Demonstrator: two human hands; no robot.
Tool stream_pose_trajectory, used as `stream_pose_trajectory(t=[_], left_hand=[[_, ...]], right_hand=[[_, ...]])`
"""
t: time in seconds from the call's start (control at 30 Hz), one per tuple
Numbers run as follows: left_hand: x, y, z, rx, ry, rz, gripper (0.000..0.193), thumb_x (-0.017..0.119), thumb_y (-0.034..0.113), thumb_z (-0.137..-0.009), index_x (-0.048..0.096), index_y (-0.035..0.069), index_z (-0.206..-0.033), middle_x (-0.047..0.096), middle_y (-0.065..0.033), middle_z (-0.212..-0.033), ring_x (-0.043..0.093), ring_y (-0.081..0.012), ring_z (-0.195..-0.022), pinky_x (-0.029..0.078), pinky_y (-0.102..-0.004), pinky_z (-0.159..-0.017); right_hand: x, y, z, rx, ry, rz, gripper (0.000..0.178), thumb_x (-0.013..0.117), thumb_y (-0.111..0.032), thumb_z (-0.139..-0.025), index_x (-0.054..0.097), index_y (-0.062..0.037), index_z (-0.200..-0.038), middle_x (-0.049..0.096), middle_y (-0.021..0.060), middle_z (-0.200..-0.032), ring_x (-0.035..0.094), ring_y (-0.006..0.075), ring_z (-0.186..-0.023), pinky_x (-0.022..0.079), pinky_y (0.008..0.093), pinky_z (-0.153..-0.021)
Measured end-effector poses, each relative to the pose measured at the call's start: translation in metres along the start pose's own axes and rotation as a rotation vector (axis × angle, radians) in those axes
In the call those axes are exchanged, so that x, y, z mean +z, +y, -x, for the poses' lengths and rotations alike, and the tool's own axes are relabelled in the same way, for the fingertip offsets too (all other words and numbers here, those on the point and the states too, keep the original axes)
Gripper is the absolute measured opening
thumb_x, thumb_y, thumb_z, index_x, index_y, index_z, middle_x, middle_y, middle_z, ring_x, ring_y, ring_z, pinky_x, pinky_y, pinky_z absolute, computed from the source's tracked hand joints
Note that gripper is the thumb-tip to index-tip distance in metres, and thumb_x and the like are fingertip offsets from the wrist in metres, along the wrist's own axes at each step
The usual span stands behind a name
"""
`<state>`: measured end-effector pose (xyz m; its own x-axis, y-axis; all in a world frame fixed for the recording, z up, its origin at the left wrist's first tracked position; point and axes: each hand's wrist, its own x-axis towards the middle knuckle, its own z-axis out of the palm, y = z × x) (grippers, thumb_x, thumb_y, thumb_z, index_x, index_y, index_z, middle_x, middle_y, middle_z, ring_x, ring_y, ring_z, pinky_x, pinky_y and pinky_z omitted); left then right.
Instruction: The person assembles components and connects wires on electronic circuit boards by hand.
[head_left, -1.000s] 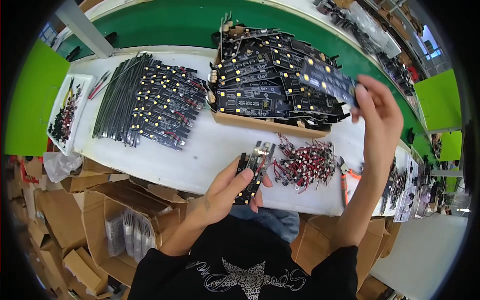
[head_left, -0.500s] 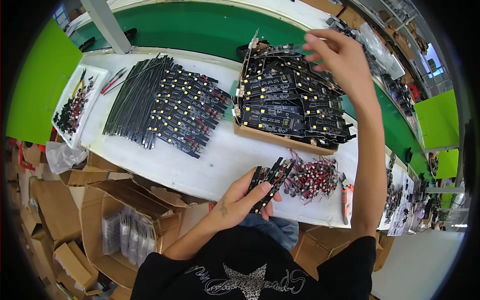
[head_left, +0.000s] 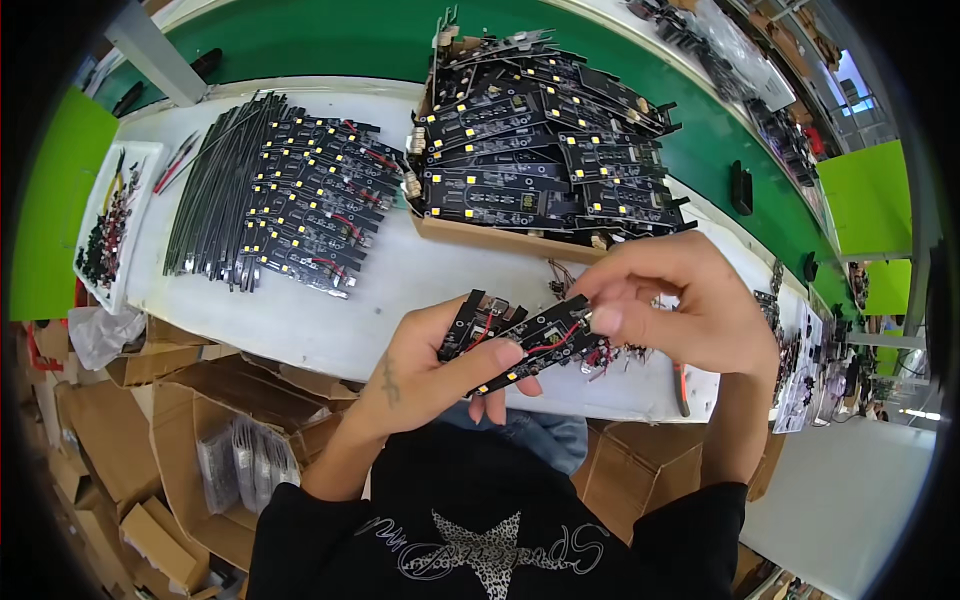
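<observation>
Low over the front of the white table, my left hand (head_left: pixel 425 375) is closed around a few narrow black circuit boards. The top circuit board (head_left: pixel 545 345) has a red wire and small yellow squares; another board (head_left: pixel 478 318) sticks out on its left. My right hand (head_left: pixel 690 310) pinches the far right end of the top board between thumb and fingers, near a small pale part. Partly hidden behind this hand lies a pile of small red-and-black wires (head_left: pixel 600 358). Beyond it, a cardboard box (head_left: pixel 510 236) is heaped with similar boards (head_left: pixel 500 195).
Left of the box, boards (head_left: pixel 310 200) lie in overlapping rows beside long black strips (head_left: pixel 210 195). A white tray (head_left: pixel 147 215) holds small wired parts. Orange-handled pliers (head_left: pixel 681 390) lie near the right edge. A green surface (head_left: pixel 330 48) runs behind; an open carton (head_left: pixel 180 430) stands below.
My right hand has come down from above the box to the boards in my left hand. The view has shifted, and the held boards are now turned flatter.
</observation>
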<state>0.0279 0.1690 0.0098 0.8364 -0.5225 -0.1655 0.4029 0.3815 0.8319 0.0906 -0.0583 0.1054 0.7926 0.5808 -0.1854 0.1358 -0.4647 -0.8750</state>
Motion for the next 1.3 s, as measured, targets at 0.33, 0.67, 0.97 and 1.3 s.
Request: stream_pose_trajectory(t=[0.33,0.67,0.97,1.3], left_hand=[[0.012,0.014,0.001,-0.084,0.01,-0.092,0.013,0.067,0.008,-0.087,0.062,-0.003,-0.093,0.07,-0.0124,-0.078,0.06,-0.01,-0.052,0.045,-0.0203,-0.044],[0.019,0.019,-0.012,-0.096,-0.204,-0.227,0.018,0.069,0.006,-0.081,0.057,-0.007,-0.086,0.068,-0.022,-0.071,0.062,-0.0166,-0.045,0.046,-0.0233,-0.038],[0.008,0.008,-0.013,-0.08,-0.154,-0.051,0.015,0.065,0.006,-0.085,0.057,-0.006,-0.09,0.068,-0.0196,-0.074,0.064,-0.0162,-0.051,0.044,-0.0223,-0.038],[0.018,0.011,-0.013,-0.008,-0.059,-0.179,0.013,0.065,0.01,-0.088,0.059,0.0,-0.092,0.069,-0.0098,-0.079,0.059,-0.0089,-0.054,0.044,-0.0205,-0.045]], right_hand=[[0.004,0.017,0.024,-0.013,-0.16,-0.16,0.012,0.074,-0.009,-0.08,0.066,-0.001,-0.076,0.06,-0.0005,-0.062,0.052,0.0033,-0.054,0.038,0.0196,-0.047],[0.014,0.04,0.049,-0.086,-0.159,-0.512,0.008,0.074,-0.002,-0.077,0.067,0.0021,-0.079,0.063,0.0031,-0.067,0.057,0.0071,-0.057,0.044,0.022,-0.051],[-0.012,0.061,0.073,-0.042,0.14,-0.151,0.017,0.072,0.0,-0.077,0.071,0.0006,-0.094,0.068,0.0093,-0.091,0.064,0.0144,-0.081,0.049,0.0248,-0.066],[0.027,0.024,0.048,-0.162,0.227,-0.035,0.032,0.074,-0.005,-0.076,0.068,-0.0019,-0.108,0.068,0.0083,-0.089,0.063,0.0127,-0.071,0.05,0.0242,-0.062]])
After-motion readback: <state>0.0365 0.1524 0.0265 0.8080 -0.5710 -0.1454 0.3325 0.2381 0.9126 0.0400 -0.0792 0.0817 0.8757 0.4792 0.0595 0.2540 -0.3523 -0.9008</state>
